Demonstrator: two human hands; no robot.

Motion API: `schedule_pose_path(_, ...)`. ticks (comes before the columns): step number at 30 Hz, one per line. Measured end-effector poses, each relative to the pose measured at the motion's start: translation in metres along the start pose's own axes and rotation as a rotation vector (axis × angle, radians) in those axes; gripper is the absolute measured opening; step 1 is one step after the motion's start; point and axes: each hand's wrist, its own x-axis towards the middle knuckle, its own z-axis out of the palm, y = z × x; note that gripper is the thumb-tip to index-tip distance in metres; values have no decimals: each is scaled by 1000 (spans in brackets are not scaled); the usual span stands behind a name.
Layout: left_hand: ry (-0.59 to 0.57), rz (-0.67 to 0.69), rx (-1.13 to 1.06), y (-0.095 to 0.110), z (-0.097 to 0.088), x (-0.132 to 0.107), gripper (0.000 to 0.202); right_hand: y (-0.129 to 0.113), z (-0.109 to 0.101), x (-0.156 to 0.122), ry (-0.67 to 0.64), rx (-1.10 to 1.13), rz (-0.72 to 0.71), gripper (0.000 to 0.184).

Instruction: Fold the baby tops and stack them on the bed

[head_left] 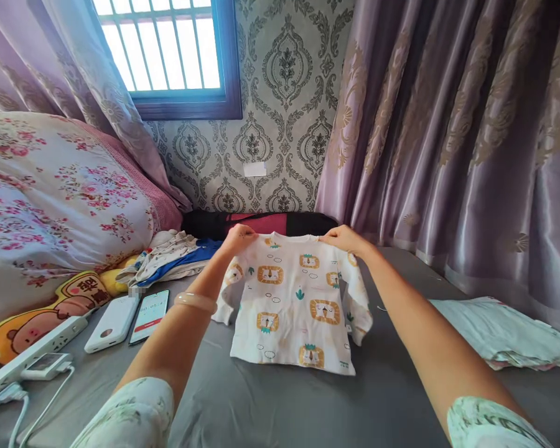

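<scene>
A small white child's shirt with yellow lion prints lies spread on the grey bed sheet. My left hand pinches its left shoulder at the far edge. My right hand grips the right shoulder. Both sleeves hang loosely at the sides. A pale bangle sits on my left wrist.
A small pile of clothes lies at the left, near a phone, a white power bank and a power strip. A floral quilt fills the left. Folded pale cloth lies at the right; curtains hang behind.
</scene>
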Motion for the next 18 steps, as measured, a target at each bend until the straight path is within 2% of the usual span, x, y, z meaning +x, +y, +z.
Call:
schedule_pose_path(3, -42, -87, 64, -22, 42, -5, 24, 27, 29, 5, 1, -256, 44, 36)
schedule_pose_path(7, -52, -87, 173, -42, 79, -11, 25, 50, 60, 2, -2, -421, 123, 31)
schedule_pose_path(12, -1, -47, 270, -65, 106, -11, 28, 69, 84, -2, 7, -540, 140, 36)
schedule_pose_path(18, -4, 11, 376, -79, 125, -10, 33, 82, 102, 1, -15, -685, 120, 36)
